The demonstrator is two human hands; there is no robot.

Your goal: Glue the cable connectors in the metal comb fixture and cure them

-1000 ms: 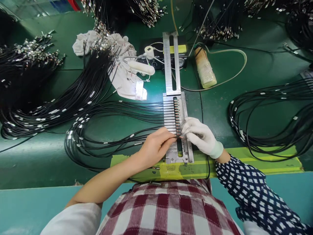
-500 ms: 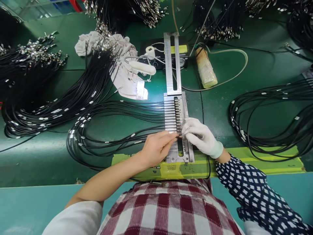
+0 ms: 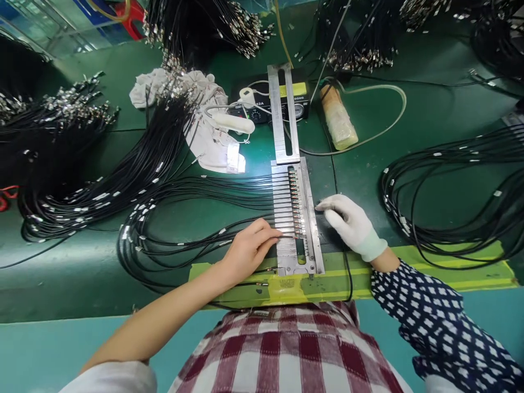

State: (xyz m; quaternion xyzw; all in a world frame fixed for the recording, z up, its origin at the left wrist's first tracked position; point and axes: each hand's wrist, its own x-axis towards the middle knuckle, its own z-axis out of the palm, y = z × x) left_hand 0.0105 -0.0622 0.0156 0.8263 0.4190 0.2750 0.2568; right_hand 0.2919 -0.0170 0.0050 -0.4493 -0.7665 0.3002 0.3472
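My bare left hand (image 3: 250, 246) pinches a black cable (image 3: 289, 236) at the lower left of the slotted metal fixture (image 3: 290, 261). The cable's end lies across the fixture, below a row of several other cables with small metal connectors (image 3: 293, 196) lined up along its slot. My right hand (image 3: 350, 224), in a white glove, hovers just right of the fixture's edge with thumb and fingers apart, holding nothing I can see. A second slotted metal plate (image 3: 277, 125) lies at the fixture's far end.
Thick bundles of black cables (image 3: 135, 158) spread over the left side, and more cables (image 3: 413, 218) coil at the right. Behind stand a black control box (image 3: 256, 113), a lit white lamp (image 3: 233, 122), a white cloth (image 3: 208, 147) and a plastic-wrapped roll (image 3: 339, 117).
My right hand has left the connectors and moved right, away from the fixture, its fingers parting. My left hand has slid a little left along the cable. The view has shifted slightly.
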